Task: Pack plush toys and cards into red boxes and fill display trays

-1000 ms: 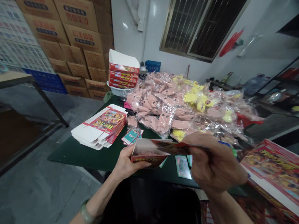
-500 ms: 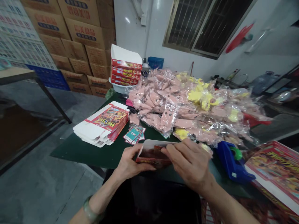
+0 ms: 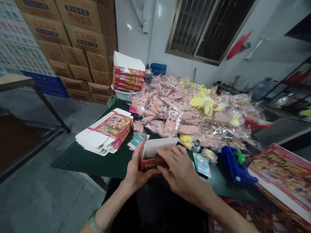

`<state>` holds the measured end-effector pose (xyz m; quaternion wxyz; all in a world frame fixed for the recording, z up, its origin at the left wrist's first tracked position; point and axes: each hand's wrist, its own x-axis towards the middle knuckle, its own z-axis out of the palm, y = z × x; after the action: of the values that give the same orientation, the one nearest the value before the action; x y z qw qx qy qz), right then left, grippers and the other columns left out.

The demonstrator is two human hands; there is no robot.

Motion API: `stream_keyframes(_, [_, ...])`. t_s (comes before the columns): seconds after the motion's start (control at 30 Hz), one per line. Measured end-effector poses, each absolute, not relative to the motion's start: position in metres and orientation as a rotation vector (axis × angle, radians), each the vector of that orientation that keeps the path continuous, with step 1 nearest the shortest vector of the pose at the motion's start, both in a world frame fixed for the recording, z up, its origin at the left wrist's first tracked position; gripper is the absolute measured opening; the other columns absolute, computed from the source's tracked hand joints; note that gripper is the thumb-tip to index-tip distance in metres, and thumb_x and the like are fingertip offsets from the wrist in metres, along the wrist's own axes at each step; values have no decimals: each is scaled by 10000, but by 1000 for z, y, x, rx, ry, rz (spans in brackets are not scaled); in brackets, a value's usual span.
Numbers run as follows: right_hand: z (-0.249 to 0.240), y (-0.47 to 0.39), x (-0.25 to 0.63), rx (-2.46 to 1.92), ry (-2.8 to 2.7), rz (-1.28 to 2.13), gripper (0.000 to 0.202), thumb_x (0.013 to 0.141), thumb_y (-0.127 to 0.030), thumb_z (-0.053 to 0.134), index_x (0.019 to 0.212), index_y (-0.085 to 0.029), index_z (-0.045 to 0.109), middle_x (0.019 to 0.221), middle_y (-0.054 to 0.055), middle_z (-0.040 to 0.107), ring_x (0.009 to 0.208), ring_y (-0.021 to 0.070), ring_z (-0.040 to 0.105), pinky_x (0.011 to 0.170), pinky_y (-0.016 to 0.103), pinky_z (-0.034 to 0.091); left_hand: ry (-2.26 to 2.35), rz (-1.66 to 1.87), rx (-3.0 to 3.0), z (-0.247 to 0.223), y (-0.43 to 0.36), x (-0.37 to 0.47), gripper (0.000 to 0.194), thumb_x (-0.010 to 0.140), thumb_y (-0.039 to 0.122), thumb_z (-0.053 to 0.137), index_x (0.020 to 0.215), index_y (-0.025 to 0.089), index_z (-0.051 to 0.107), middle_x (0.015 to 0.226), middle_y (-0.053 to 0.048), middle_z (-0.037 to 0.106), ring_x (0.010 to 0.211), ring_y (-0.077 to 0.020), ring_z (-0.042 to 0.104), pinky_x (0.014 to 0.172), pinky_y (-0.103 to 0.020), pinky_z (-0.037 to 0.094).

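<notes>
Red box (image 3: pixel 152 162): I grip it with left hand (image 3: pixel 136 171) and right hand (image 3: pixel 181 171), flap (image 3: pixel 159 146) upright; closing likely needs tucking it down.

right hand (image 3: pixel 181 173) hides most of small red box (image 3: pixel 152 161) — printed box (image 3: pixel 284 176) cut off at rt edge.

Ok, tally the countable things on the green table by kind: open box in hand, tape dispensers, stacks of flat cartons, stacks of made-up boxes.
Open box, held by left hand and right hand: 1
Tape dispenser: 1
Stack of flat cartons: 1
Stack of made-up boxes: 1
Total: 4
</notes>
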<state>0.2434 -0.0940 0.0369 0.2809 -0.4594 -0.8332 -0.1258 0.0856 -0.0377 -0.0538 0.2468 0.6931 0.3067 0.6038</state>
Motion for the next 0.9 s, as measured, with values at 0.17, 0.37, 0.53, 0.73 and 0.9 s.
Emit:
stream_keyframes(0.17, [1,-90,257,-1215,-1398,-86,425,793,-153,625,1186,-216,475,1142,97,554,1076,221,536,903,416,452,847,2002,1965,-57,-31,90,696,711,340,727,1318,245,399,1011,-75,666,875,-204,675,733,-281,558])
stream_keyframes(0.37, [-33,-56,248,-1061,-1298,333,366,831,-182,584,1177,-252,485,1114,58,543,942,156,575,800,318,494,673,1814,2023,-40,-10,81,314,741,287,697,1029,193,615,862,-44,676,789,-177,649,702,-268,529])
stream_keyframes(0.53, [-27,-60,250,-1056,-1521,150,218,855,-133,507,1026,-247,581,1046,42,468,991,162,508,852,329,438,787,1646,1790,-27,-9,74,212,874,245,500,902,185,701,1001,-75,689,993,-207,618,867,-306,466])
stream_keyframes(0.73, [-19,-73,251,-1050,-1406,161,302,861,-111,491,1121,-259,538,1034,47,506,935,149,550,797,293,473,562,1514,1125,-13,-15,84,285,746,219,686,1020,267,624,793,11,672,710,-112,623,661,-203,482])
stream_keyframes(0.9, [-12,-78,255,-1035,-1485,310,321,851,-117,531,1132,-269,564,993,34,546,870,137,564,737,271,476,448,1434,1138,4,-16,84,52,725,183,684,752,199,643,798,-16,643,741,-143,620,672,-252,496])
